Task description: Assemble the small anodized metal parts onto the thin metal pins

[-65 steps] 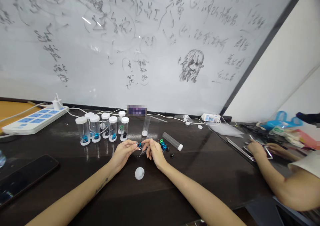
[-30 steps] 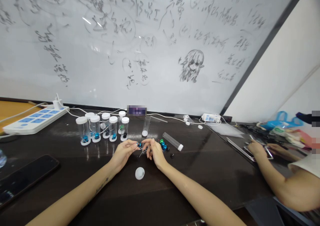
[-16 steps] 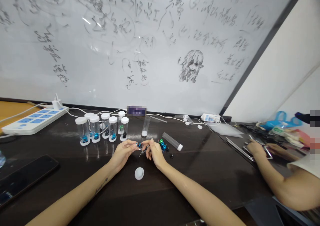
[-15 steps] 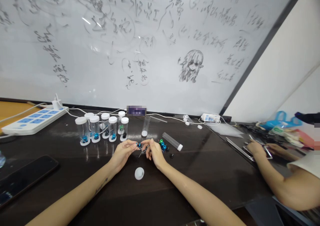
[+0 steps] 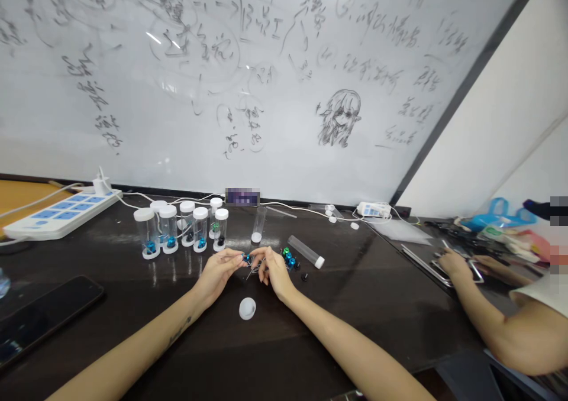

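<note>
My left hand [image 5: 218,272] and my right hand [image 5: 274,269] meet over the dark table [image 5: 346,306], both pinched. Between their fingertips sits a small blue metallic piece [image 5: 247,259] with thin metal pins [image 5: 252,269] hanging from it. Which hand carries which part is too small to tell. Just right of my right hand lie a few loose blue, green and black pieces [image 5: 290,258]. A white cap [image 5: 247,308] rests on the table below my hands. Several clear vials with white caps [image 5: 181,227] stand behind my left hand, coloured pieces inside.
An open vial [image 5: 258,223] stands upright and a capped one [image 5: 306,251] lies flat. A white and blue power strip [image 5: 62,212] sits far left, a black phone [image 5: 42,318] near left. Another person's hands [image 5: 459,265] rest on a device at right. A whiteboard [image 5: 266,81] rises behind.
</note>
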Available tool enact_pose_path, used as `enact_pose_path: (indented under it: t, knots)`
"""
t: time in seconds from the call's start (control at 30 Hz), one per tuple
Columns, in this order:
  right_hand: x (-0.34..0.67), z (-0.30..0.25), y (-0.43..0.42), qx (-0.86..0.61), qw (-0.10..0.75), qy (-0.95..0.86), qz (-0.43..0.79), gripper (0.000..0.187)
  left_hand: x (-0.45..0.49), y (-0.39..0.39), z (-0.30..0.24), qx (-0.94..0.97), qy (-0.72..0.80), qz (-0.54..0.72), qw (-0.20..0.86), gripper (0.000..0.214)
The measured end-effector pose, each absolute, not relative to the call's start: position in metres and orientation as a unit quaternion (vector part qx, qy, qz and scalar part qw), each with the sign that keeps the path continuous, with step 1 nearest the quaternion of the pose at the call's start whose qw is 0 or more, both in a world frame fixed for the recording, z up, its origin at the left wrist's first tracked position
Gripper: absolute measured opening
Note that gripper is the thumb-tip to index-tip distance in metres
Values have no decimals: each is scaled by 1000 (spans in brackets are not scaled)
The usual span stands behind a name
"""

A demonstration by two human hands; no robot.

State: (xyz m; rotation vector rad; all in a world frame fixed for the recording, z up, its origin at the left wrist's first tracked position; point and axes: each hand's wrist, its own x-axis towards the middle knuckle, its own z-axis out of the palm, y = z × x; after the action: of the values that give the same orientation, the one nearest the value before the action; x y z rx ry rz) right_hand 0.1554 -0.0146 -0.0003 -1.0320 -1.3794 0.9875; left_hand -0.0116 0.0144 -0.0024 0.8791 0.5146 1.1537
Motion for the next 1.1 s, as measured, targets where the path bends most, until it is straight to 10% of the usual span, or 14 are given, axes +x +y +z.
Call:
enact_pose_path:
  t: [1.1]
  knots:
    - [155,-1,-15,-431,549,-580,420,54,-12,17,-6,409,227,519,715,13]
